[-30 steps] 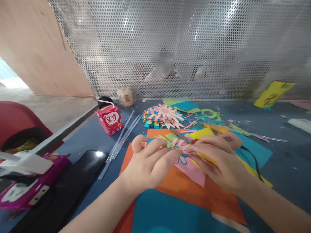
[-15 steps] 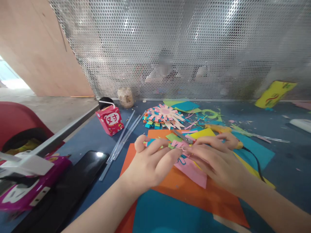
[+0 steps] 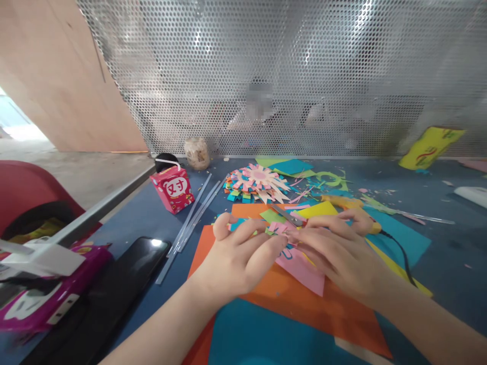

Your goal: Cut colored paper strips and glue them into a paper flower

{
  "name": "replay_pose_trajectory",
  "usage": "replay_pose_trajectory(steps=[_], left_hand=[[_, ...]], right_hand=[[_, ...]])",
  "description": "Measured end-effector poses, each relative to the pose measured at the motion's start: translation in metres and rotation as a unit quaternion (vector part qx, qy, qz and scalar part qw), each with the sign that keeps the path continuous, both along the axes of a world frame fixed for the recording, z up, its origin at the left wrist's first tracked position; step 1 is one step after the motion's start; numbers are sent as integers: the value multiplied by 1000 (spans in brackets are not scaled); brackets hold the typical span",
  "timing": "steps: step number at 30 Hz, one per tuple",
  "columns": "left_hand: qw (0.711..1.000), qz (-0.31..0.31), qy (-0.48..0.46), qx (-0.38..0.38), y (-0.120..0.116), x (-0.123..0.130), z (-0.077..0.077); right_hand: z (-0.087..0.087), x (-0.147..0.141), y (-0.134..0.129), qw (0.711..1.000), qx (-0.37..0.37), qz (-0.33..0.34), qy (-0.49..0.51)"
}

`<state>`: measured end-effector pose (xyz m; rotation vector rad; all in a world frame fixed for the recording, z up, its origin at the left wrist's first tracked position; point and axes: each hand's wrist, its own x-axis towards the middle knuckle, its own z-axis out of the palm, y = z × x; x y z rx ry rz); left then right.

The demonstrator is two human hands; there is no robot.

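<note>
Above the orange paper (image 3: 323, 299), my left hand (image 3: 239, 258) is closed at the fingertips on a small pink cut-paper piece (image 3: 280, 227). My right hand (image 3: 340, 248) meets it there, its fingers pinched on the same piece's right side. The fingertips nearly touch and hide part of the piece. Beneath them lies a pink sheet (image 3: 302, 271) with blue paper loops (image 3: 286, 253). Scissors (image 3: 289, 216) lie just beyond the hands. A yellow glue gun (image 3: 342, 202) with a black cord is partly behind my right hand.
Fringed paper flowers (image 3: 258, 180) are piled beyond the hands. Clear sticks (image 3: 196, 218), a red drink box (image 3: 174, 188) and a black phone (image 3: 129, 268) lie to the left. A jar (image 3: 197, 153) and yellow packet (image 3: 429, 148) stand near the perforated metal panel (image 3: 297, 66).
Both hands stay almost in place. The fingers and the small pink piece between them have shifted very slightly.
</note>
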<state>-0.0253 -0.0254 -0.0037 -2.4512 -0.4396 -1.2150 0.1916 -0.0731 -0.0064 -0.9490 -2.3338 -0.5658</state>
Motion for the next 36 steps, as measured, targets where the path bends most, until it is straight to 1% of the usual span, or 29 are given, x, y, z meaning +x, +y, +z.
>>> replay_pose_trajectory(steps=[5, 10, 15, 25, 36], left_hand=[[1000, 7, 9, -1, -1, 0, 2], [1000, 6, 6, 3, -2, 1, 2], [1000, 14, -1, 11, -1, 1, 0], [1000, 11, -4, 8, 1, 2, 1], [1000, 25, 4, -8, 0, 0, 1]], right_hand=[[-1, 1, 0, 1000, -4, -14, 3], [-2, -1, 1, 1000, 8, -8, 5], [-1, -1, 2, 1000, 0, 7, 2], [-2, -2, 1, 1000, 9, -11, -3], [-5, 2, 1, 1000, -16, -16, -8]])
